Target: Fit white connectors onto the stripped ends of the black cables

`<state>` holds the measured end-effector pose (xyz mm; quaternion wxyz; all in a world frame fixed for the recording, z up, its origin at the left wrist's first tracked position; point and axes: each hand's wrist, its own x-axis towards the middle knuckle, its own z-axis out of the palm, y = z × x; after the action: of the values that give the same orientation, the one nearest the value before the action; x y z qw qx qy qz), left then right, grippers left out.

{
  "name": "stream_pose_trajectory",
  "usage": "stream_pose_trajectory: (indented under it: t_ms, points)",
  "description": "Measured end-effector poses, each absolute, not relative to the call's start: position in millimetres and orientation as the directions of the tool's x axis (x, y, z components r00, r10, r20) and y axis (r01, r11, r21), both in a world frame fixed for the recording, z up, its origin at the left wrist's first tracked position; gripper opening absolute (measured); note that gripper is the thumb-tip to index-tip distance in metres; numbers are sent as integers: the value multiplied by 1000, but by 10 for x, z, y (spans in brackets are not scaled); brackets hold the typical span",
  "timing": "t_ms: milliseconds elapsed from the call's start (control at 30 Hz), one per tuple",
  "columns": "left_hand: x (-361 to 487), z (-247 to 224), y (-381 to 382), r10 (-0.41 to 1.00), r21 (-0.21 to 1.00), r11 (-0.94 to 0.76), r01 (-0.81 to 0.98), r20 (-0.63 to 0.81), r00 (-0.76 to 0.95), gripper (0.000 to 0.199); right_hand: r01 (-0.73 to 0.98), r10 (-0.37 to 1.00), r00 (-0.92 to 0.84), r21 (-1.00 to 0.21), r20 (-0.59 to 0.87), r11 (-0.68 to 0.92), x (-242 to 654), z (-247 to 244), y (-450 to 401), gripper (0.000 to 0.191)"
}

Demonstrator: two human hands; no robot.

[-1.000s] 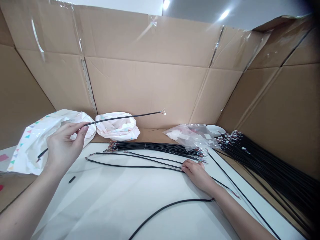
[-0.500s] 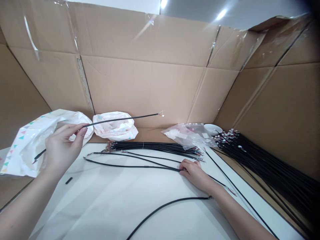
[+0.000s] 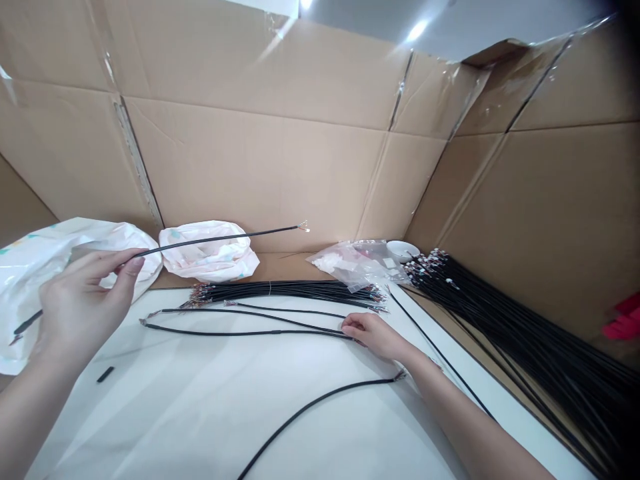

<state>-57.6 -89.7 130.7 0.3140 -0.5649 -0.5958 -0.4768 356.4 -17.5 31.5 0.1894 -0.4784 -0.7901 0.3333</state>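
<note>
My left hand is raised above the left side of the table, pinching a thin black cable between thumb and fingers. That cable points to the right, its stripped end showing small bare wires and a light-coloured tip; its other end sticks out behind the hand. On the table, my right hand has its fingertips closed on black cables lying there, including a long cable. How many it grips is hidden. Just behind it runs a shorter cable. A curved black cable lies nearer to me, its frayed end close to my right forearm.
Behind the loose cables lies a tied cable bundle. White plastic bags, a clear bag and a white bowl line the back. A large cable pile fills the right. Cardboard walls surround the table. A short black piece lies left.
The view has turned rightward, so most things appear farther left, and something red now shows at the right edge. Both hands keep their grips; the right has shifted only slightly.
</note>
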Motion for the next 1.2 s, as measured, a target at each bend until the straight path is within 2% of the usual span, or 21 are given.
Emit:
stream_pose_trajectory:
  t_ms: [233, 433, 700, 833, 1067, 1200]
  points:
    - [-503, 1334, -918, 431, 269, -117, 956, 881, -195, 35, 555, 897, -440, -799, -44, 233, 3666, 342, -114, 46]
    - [-480, 1325, -912, 420, 303, -121, 945, 879, -228, 35, 571, 899, -437, -776, -12, 267, 3798, 388, -58, 37]
    - [-535, 1267, -862, 406, 206, -99, 973, 902, -149, 32, 659, 908, -416, -704, -47, 266, 3919, 529, -108, 22]
    - [-553, 1216, -832, 429, 167, -150, 974, 899, -88, 31, 658, 888, -455, -698, -71, 281, 3938, 488, -101, 21]
    - [-532, 1075, -777, 506, 48, -280, 959, 856, 105, 25, 640, 933, -357, -718, 37, 273, 3848, 422, -52, 27]
    - [-508, 1023, -783, 546, 19, -279, 960, 825, 143, 27, 618, 928, -370, -732, 51, 287, 3727, 411, -92, 29]
